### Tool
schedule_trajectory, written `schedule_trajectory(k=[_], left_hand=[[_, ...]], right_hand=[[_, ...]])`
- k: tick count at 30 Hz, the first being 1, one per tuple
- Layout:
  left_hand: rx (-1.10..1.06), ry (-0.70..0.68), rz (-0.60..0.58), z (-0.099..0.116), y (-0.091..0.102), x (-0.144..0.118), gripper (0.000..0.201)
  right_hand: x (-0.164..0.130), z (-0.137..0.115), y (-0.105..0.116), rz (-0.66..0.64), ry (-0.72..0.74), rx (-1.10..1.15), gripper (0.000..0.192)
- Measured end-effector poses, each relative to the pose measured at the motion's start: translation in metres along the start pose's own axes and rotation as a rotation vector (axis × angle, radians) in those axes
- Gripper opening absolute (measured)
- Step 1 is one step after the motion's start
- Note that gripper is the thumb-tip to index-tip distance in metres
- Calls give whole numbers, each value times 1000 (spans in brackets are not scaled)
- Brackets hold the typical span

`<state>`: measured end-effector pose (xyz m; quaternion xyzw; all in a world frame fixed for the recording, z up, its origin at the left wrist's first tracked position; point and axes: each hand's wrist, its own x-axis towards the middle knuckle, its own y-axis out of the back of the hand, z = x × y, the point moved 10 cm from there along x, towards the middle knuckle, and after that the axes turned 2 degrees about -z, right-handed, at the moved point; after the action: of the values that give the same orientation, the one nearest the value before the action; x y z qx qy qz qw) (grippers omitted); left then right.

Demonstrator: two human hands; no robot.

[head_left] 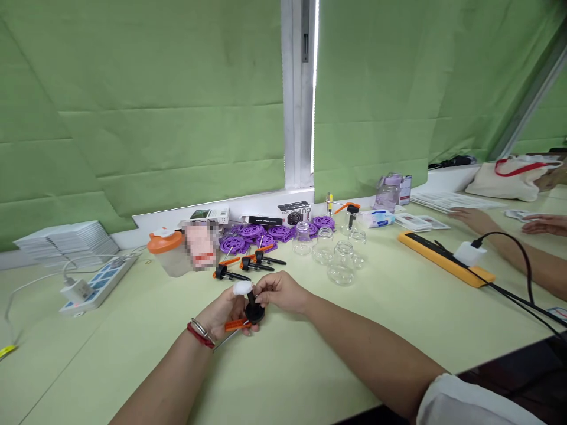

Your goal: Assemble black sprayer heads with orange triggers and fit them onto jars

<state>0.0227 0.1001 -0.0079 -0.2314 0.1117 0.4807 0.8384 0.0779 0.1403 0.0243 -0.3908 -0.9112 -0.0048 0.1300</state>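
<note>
Just below the middle of the frame, my left hand (224,313) is curled around a small black pump (254,311) with an orange lever and a thin metal rod sticking out toward the lower left; the pump sits at my fingertips, between both hands. My right hand (280,292) comes in from the right and pinches closed on a soft white wad of cotton (242,288) at the top of the pump, just above its round black body. The cotton looks fluffy and matte, the pump hard, smooth plastic. A red and metal bracelet (200,332) circles my left wrist. Behind my hands, toward the centre of the frame, lie more black and orange pumps (248,265) on the pale green table (133,330), then flat purple toothed discs (252,233) and a cluster of clear rounded glass cups (339,257). To the left stands a cloudy jar with an orange lid (168,251), and further left a white power strip (95,283). At the right edge, another person's hands (473,218) rest near an orange power strip (443,260).
</note>
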Motion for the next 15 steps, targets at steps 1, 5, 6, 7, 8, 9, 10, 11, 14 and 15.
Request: schedule_trajectory(k=[1, 5, 6, 7, 8, 9, 10, 11, 14, 15], left_hand=[[0, -2, -1, 0, 0, 0, 40], [7, -3, 4, 0, 1, 0, 41], [9, -5, 2, 1, 1, 0, 42], [11, -7, -2, 1, 1, 0, 42], [12, -9, -5, 1, 1, 0, 42], [13, -10, -6, 1, 0, 0, 43], [13, -11, -3, 1, 0, 0, 42], [13, -13, 1, 1, 0, 0, 42], [15, -14, 18, 1, 0, -1, 39], [18, -14, 24, 2, 0, -1, 38]], right_hand=[[0, -1, 0, 4, 1, 6, 25], [0, -1, 0, 17, -6, 25, 27], [0, 0, 1, 17, -13, 20, 27], [0, 1, 1, 16, -21, 11, 28], [0, 3, 2, 15, -26, -1, 28], [0, 4, 2, 13, -30, -11, 29], [0, 5, 3, 9, -32, -19, 29], [1, 5, 3, 5, -31, -26, 29], [0, 4, 4, -11, -11, -46, 28], [0, 3, 3, -16, -2, -50, 27]])
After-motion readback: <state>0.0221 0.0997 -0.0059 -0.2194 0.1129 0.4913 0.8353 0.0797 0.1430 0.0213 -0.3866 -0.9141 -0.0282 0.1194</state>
